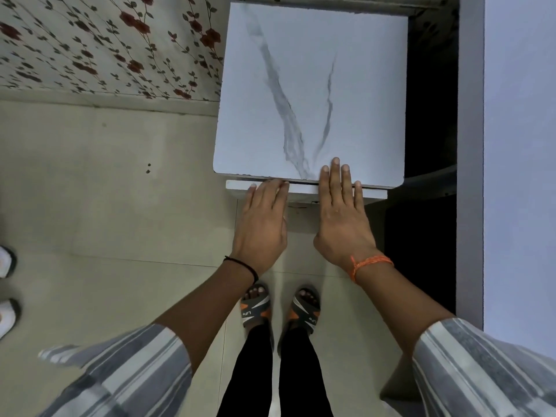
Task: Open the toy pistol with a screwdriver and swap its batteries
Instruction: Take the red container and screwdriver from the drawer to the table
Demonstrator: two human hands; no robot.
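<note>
The marble-patterned tabletop point(310, 94) occupies the upper centre of the head view, at 12 o'clock from the person. No toy pistol, screwdriver or batteries are visible in this view; their location cannot be determined.

The left hand point(261, 224) lies palm-down at the tabletop's near edge, fingers point(278, 188) straight and together, their tips touching the white ledge point(307, 189) just beneath the tabletop. The right hand point(341, 218) sits at 3 o'clock from the left hand, palm-down, its fingers point(335, 173) straight and slightly spread, the tips resting on the tabletop surface. Neither hand holds anything.

A black band point(243, 264) circles the left wrist; an orange thread point(370, 263) circles the right wrist. Both sleeves point(481, 371) are grey-and-white striped. At 6 o'clock, two sandalled feet point(281, 308) stand on the tiled floor point(105, 206). Floral wallpaper point(105, 43) lies at 10 o'clock.
</note>
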